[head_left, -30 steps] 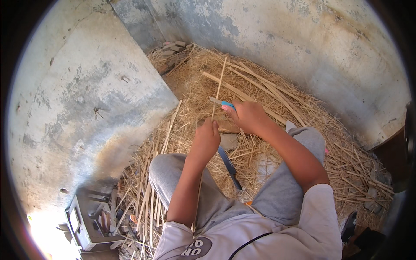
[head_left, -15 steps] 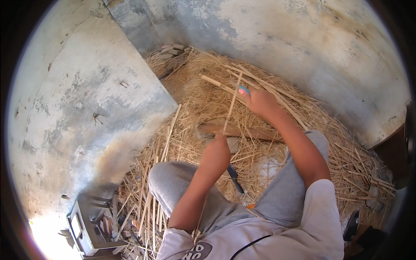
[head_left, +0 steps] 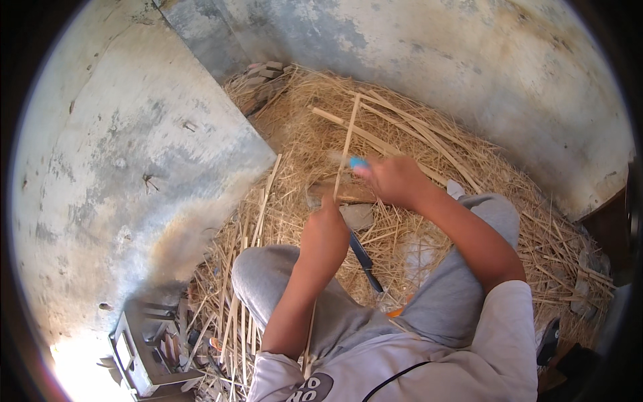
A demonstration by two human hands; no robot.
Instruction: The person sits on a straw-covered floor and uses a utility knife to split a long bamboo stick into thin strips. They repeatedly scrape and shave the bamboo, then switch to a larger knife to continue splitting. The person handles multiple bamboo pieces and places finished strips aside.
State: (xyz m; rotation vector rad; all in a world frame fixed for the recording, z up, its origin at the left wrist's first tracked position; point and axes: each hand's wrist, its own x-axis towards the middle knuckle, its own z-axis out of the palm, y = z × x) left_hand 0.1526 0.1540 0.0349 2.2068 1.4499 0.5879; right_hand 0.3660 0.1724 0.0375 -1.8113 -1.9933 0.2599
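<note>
Writing: a dark oval patch (head_left: 311,388) with pale lettering on the front of the light shirt (head_left: 455,368), cut off by the lower edge of view. Change against half a second ago: the right hand (head_left: 400,181) and the small blue-handled knife (head_left: 358,163) are lower along the strip (head_left: 349,134), nearer the left hand (head_left: 327,231); then they were close to its far end. The strip stands somewhat steeper in view, and more of the dark long-bladed tool (head_left: 362,256) on the straw (head_left: 301,124) now shows. Orientation: the strip, pale, narrow and straight, has its long axis running away from the person, far end leaning slightly right; the free part reaches from the left hand out over the straw. Hands: left clenched on the strip, thumb side toward the far end; right closed round the blue handle, thumb forward. The knife points left, across the strip; its blade is motion-blurred, so cannot tell whether the edge touches. Below and beyond the left hand lies a piece of wood (head_left: 355,193), with a grey stone (head_left: 357,215) just on its near side. More pale strips (head_left: 429,137) lie on the straw, beyond the right hand.
</note>
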